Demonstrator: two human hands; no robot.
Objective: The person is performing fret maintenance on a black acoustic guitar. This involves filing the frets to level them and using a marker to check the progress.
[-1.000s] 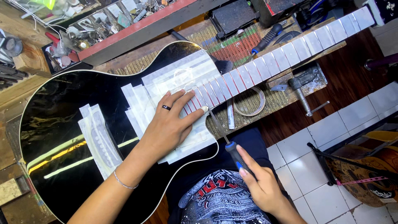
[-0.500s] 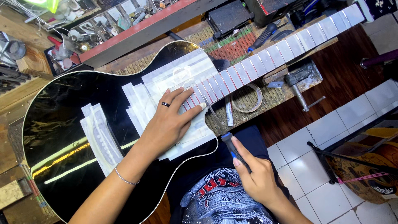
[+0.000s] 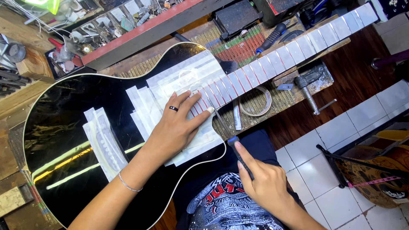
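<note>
Two bare hands work over a black guitar (image 3: 64, 127) that lies flat across a cluttered workbench (image 3: 140, 32), its body to the left and its neck (image 3: 298, 47) running up to the far right. Strips of pale tape (image 3: 183, 81) cover the body around the neck joint, and more tape sits between the frets all along the neck.

Pressed flat, the left hand (image 3: 179, 125) rests open on the taped area where the neck meets the body, fingers spread and pointing right, a dark ring on one finger and a thin bracelet (image 3: 128, 184) at the wrist. It grasps nothing.

Nearer and to the right, the right hand (image 3: 264, 183) is clenched around the dark handle of a thin file (image 3: 232, 136), whose metal shaft reaches up to the near edge of the neck, just beside the left fingertips.

On the bench below the neck lie a roll of tape (image 3: 254, 101), a small hammer (image 3: 309, 87) and, farther off, a screwdriver (image 3: 270, 38). Tiled floor (image 3: 341, 136) shows at the right.
</note>
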